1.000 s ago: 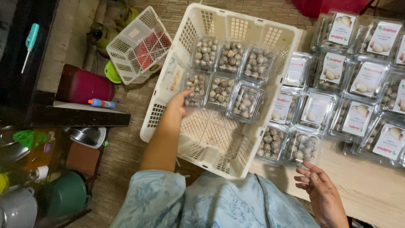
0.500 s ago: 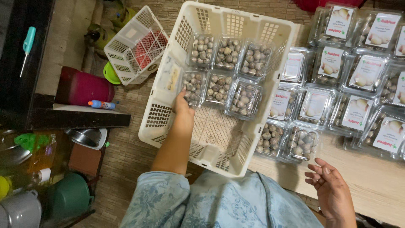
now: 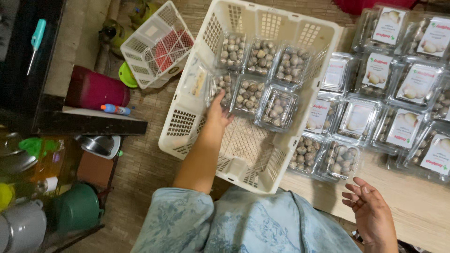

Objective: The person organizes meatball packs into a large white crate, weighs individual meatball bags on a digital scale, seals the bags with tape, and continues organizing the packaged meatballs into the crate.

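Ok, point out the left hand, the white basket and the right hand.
left hand (image 3: 216, 108): head view, back of the hand, at a clear box of small eggs.
white basket (image 3: 183, 122): head view, its left side wall.
right hand (image 3: 372, 213): head view, open palm over the wooden table.

Warm, dim indoor light, glare on the clear lids (image 3: 412, 84) (left edge in deep shadow).

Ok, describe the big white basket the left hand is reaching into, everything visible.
The white basket is a rectangular crate of plastic, by its look, with slotted walls and a lattice floor. It sits tilted in the frame on the woven mat. Six clear clamshell packs of small speckled eggs fill its far half; the near half is bare. The left hand touches one pack inside.
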